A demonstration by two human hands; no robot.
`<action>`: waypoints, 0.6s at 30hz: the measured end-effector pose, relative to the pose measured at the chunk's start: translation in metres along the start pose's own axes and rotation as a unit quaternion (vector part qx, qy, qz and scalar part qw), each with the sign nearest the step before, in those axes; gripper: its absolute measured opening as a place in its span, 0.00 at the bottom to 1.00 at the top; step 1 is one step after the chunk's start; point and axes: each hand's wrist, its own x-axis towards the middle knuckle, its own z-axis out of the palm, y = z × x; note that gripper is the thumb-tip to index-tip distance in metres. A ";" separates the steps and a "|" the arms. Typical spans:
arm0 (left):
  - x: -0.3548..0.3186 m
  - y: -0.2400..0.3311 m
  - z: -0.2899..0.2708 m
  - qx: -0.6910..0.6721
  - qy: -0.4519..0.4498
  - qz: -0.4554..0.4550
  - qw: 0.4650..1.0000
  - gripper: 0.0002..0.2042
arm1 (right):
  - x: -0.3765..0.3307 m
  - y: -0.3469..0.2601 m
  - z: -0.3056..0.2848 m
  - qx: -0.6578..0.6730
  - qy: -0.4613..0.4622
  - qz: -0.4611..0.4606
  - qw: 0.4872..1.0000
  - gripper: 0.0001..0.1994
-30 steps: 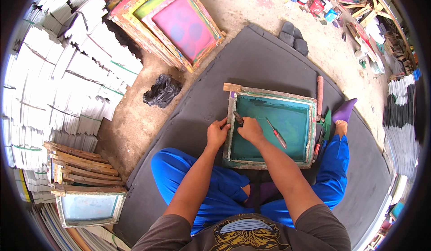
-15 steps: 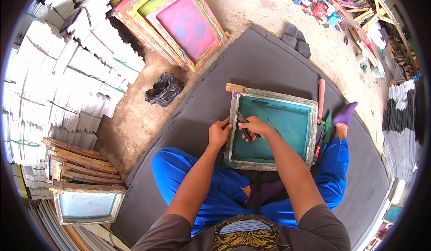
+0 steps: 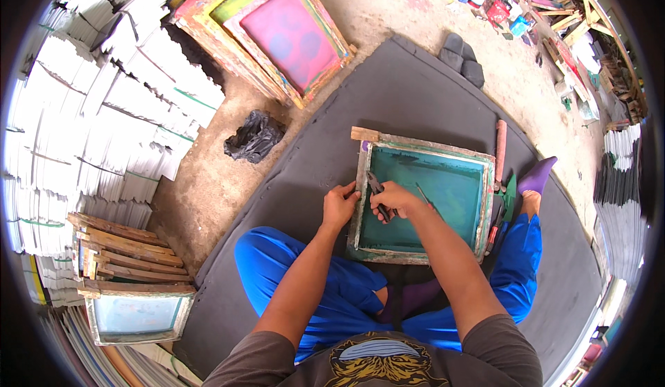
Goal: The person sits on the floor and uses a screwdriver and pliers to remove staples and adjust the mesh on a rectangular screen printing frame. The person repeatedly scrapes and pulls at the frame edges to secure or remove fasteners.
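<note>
Since a second ago the right hand (image 3: 391,199) has slid its pliers (image 3: 377,192) along the left rail of the teal screen frame (image 3: 422,248), lying on the grey mat (image 3: 415,96); grip clamped on the handles. The left hand (image 3: 339,205) pins the rail, fingers together. Best to nip squarely and lever gently off the wood.

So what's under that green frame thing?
The frame lies on a dark grey mat spread over the sandy floor. Its near edge sits by blue trouser legs. The mat right beneath is covered by the frame's teal mesh.
</note>
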 end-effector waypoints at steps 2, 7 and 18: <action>0.000 0.001 0.000 0.005 -0.003 0.003 1.000 0.20 | 0.001 0.004 0.008 -0.011 0.038 -0.025 0.999 0.08; 0.001 0.002 -0.001 0.008 -0.002 0.010 1.000 0.20 | 0.003 0.007 0.016 -0.039 0.090 -0.066 0.993 0.09; 0.001 -0.003 0.003 0.007 0.008 0.027 1.000 0.20 | 0.006 0.020 0.024 -0.370 0.310 -0.201 0.853 0.12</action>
